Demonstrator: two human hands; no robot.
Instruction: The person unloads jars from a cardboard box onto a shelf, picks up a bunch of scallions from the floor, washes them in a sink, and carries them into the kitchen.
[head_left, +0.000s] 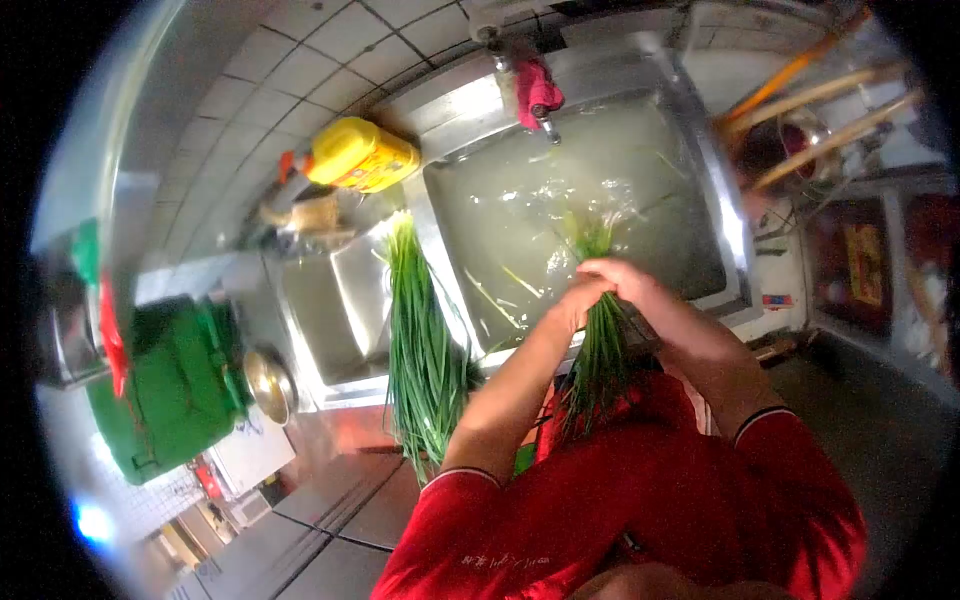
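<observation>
A bunch of green garlic chives (602, 345) is gripped in both hands over the near edge of a steel sink (735, 215) full of cloudy water. My left hand (582, 296) wraps round the stalks, and my right hand (618, 274) closes on them right beside it. The pale root ends point away from me, at the water; the long leaves hang down toward my red shirt. To the left, a larger bunch of chives (415, 330) lies along the divider between the two basins, roots away from me. Loose stalks (495, 297) float in the water.
A yellow jug (362, 155) stands behind the left basin (325, 305). The faucet (548, 125), with a pink cloth (537, 92) on it, reaches over the sink. A green bin (165, 385) and a metal bowl (268, 384) are at the left. Wooden handles (830, 140) jut in from the right.
</observation>
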